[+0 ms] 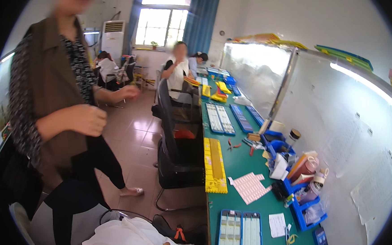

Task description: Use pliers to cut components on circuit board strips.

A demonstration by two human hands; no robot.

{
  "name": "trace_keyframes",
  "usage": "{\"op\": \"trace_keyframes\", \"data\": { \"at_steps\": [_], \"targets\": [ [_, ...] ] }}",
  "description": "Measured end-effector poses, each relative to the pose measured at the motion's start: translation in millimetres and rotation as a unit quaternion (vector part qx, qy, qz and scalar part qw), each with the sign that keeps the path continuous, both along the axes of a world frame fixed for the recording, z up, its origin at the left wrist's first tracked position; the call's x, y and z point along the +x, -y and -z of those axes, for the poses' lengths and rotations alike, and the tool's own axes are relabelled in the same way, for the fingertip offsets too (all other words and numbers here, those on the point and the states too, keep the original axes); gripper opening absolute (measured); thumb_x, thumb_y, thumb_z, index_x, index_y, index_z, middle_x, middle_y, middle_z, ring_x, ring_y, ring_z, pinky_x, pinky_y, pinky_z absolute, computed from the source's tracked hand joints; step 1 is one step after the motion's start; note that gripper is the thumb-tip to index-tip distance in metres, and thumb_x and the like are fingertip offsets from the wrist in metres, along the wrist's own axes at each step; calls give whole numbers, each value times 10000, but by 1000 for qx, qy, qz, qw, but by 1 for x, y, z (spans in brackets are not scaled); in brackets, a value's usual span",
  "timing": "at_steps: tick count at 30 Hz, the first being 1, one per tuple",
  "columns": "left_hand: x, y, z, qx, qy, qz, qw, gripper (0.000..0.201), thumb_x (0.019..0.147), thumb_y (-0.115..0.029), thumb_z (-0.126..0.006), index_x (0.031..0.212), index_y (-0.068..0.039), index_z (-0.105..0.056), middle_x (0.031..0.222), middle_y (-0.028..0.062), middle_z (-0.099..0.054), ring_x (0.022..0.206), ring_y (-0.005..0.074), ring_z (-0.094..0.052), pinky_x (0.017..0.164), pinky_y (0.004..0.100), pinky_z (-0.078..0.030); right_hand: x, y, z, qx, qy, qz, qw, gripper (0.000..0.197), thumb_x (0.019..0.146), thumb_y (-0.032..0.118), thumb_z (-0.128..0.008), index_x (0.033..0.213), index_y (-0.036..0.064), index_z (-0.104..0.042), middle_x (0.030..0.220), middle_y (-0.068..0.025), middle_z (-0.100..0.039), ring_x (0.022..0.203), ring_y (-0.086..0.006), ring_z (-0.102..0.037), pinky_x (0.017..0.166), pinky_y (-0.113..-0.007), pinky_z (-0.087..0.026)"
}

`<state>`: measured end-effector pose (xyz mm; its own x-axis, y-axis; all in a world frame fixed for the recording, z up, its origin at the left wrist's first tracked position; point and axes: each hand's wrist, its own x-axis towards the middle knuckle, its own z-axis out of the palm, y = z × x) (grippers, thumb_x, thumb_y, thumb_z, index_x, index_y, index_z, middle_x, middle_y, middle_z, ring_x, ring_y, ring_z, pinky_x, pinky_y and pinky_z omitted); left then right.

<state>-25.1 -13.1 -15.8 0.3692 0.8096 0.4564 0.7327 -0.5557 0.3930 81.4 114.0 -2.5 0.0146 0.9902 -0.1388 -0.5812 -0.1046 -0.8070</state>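
Observation:
Neither of my hands shows in the head view. White cloth [131, 241] fills the lower edge, and I cannot tell whether it is my own clothing. To its right runs a long green worktable [232, 163]. At the table's near end lies an opened blue case [232, 232] with pale compartments. Beyond it are a pink-and-white label sheet [249, 187] and a yellow tray [214, 166]. Red-handled pliers [233, 144] rest farther along. A small white paper [277, 225] lies right of the case.
A person in a brown vest [55, 95] stands at the left, both hands raised. Black chairs [176, 162] line the table. Blue bins [300, 206] with bottles and tools stand against the clear partition [335, 127]. Other people [179, 72] sit farther back.

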Motion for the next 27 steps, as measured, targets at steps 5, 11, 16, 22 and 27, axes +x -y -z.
{"op": "trace_keyframes", "data": {
  "at_steps": [5, 11, 16, 22, 27],
  "targets": [
    [-3, -1, 7, 7, -40, 12, 999, 504, 914, -335, -457, 1301, -12, -469, 1369, 186, -456, 1287, 350, -403, 1048, 550, -270, -13, -7, -3, 7, -9, -21, 1000, 233, 875, 253, -466, 794, 63, -575, 797, -110, -629, 755, -199, -606, 722, -342, -492],
    [-3, -7, 13, 53, -117, 21, 992, 472, 931, -292, -399, 1302, -6, -457, 1375, 174, -449, 1292, 334, -399, 1053, 547, -267, 1, -3, 3, -5, -7, -16, 1000, 235, 874, 253, -466, 791, 62, -576, 793, -110, -629, 750, -200, -606, 716, -341, -492],
    [-1, -9, 16, 31, -62, 34, 997, 483, 933, -293, -401, 1318, -3, -436, 1384, 170, -440, 1315, 321, -371, 1064, 536, -256, 11, 4, 7, -23, -8, -3, 1000, 237, 873, 252, -465, 789, 61, -577, 790, -110, -630, 746, -201, -606, 711, -340, -492],
    [1, -4, -4, 4, -33, 43, 999, 499, 924, -307, -431, 1318, -1, -443, 1382, 181, -439, 1321, 325, -363, 1070, 534, -247, 17, 4, 8, -26, -16, 7, 1000, 239, 871, 252, -464, 786, 60, -578, 787, -110, -630, 741, -202, -607, 706, -340, -491],
    [-1, -1, -10, -42, -76, 23, 996, 540, 914, -333, -448, 1340, -2, -427, 1408, 185, -415, 1339, 326, -342, 1080, 538, -229, 21, 4, 11, -30, -19, 10, 999, 240, 870, 252, -464, 784, 59, -579, 784, -110, -630, 738, -203, -607, 701, -339, -491]
  ]
}}
